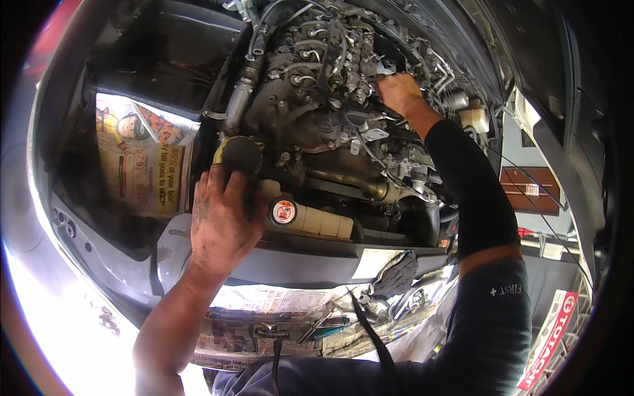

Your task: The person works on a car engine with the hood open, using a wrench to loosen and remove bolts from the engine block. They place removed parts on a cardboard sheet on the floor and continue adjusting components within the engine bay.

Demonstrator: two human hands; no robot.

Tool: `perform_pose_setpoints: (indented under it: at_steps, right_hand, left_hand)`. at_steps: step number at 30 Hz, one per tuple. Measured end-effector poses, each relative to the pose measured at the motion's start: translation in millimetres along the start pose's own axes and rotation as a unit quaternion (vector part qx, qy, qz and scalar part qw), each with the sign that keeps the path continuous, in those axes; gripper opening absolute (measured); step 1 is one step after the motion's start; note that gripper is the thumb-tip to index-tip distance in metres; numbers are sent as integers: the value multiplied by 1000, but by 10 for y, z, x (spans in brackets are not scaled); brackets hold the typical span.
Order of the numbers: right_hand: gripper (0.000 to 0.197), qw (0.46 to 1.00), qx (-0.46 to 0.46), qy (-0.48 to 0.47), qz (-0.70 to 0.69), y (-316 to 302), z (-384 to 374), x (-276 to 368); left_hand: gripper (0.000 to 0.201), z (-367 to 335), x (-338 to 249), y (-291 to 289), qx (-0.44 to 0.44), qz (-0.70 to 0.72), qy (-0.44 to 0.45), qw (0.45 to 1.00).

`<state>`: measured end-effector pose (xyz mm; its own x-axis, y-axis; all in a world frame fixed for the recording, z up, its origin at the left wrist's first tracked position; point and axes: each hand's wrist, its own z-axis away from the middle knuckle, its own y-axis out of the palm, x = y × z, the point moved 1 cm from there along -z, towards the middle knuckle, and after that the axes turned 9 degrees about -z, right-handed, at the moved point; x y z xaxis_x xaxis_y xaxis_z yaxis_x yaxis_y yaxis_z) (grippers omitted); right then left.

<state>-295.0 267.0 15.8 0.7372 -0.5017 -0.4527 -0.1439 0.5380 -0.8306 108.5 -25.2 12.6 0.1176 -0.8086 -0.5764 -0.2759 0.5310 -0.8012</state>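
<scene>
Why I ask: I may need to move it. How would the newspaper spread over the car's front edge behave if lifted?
The newspaper would probably be floppy and light: it drapes over the front edge in wrinkles. It may tear easily, being thin sheet. Small tools lie on it, so lifting it would likely spill them.

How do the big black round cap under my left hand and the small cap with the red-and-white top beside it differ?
The large black round cap is plain, dark and yellow-rimmed; the small red-and-white-topped cap is far smaller and labelled. The left hand rests against the black one; the small one sits untouched on the pale tank. Both are round.
</scene>
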Motion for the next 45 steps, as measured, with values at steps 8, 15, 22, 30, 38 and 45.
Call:
perform_pose_setpoints:
  at_steps: [8, 15, 22, 30, 38, 45]
  right_hand:
    - [27, 1000, 16, 22, -9, -47, 28, 12]
    - [27, 999, 16, 34, 4, -98, 48, 62]
    - [33, 988, 71, 122, -67, -259, 22, 175]
    - [60, 952, -54, 213, -211, -269, 28, 195]
    - [58, 805, -165, 256, -509, -695, 1550, 834]
    - [41, 761, 35, 171, -625, -957, 3904, 3151]
  left_hand:
    - [27, 58, 31, 3, 13, 18, 6, 1000]
    - [23, 107, 89, 113, -69, 12, 66, 995]
    - [19, 17, 5, 17, -13, -14, 29, 999]
    - [19, 4, -48, 4, 39, -35, 40, 998]
    - [24, 19, -48, 20, 44, -79, 29, 995]
    - [36, 64, 76, 175, 19, -75, 49, 996]
